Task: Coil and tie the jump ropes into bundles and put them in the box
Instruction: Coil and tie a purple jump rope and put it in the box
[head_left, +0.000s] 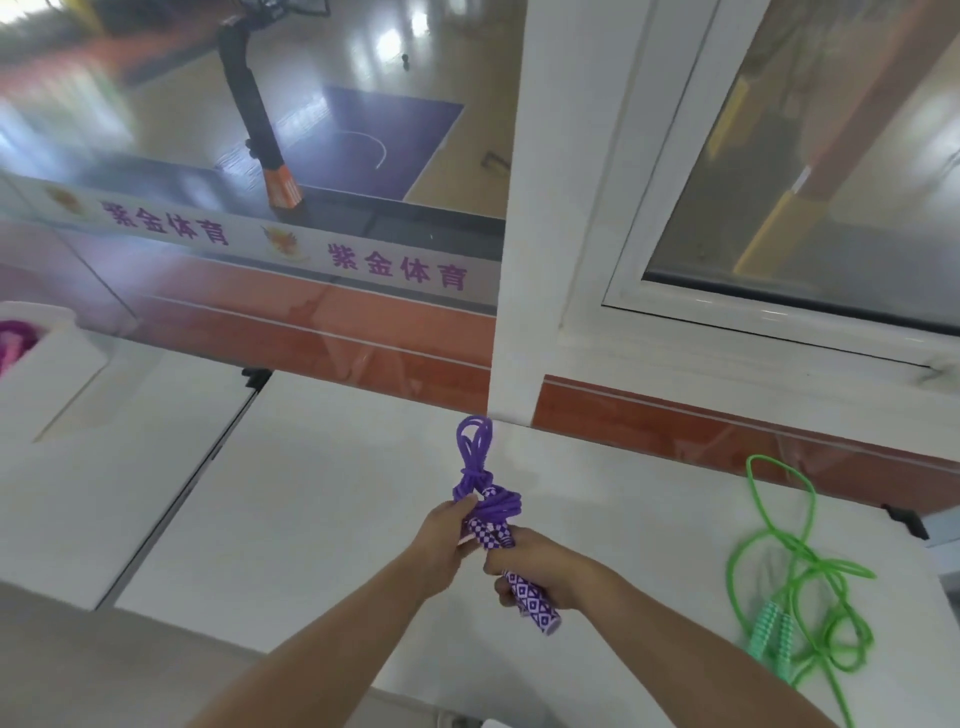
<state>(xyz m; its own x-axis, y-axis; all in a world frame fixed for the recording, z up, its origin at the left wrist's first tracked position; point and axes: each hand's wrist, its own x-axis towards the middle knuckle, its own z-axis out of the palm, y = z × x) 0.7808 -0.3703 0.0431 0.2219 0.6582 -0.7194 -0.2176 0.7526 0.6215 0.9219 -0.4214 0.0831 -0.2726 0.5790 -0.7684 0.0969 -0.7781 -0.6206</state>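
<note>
left hand (444, 540): pinches the purple rope (480, 488) at its knot
right hand (540, 574): grips its handles (524, 587)
green rope (795, 582): loose on bench (311, 493), 3 o'clock

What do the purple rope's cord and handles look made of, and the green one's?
The purple jump rope has a smooth, solid cord, likely PVC or rubber; it holds tight loops and a knot. Its handles carry a matte purple-white checker print, possibly foam or wrapped plastic. The green jump rope looks like similar glossy plastic cord, with ribbed mint handles, probably moulded plastic.

bundled rope (480, 499) held over bench (322, 493) centre — loose rope (795, 587) lies on bench to its right, box (49, 364) far left, window (810, 171) behind.
</note>
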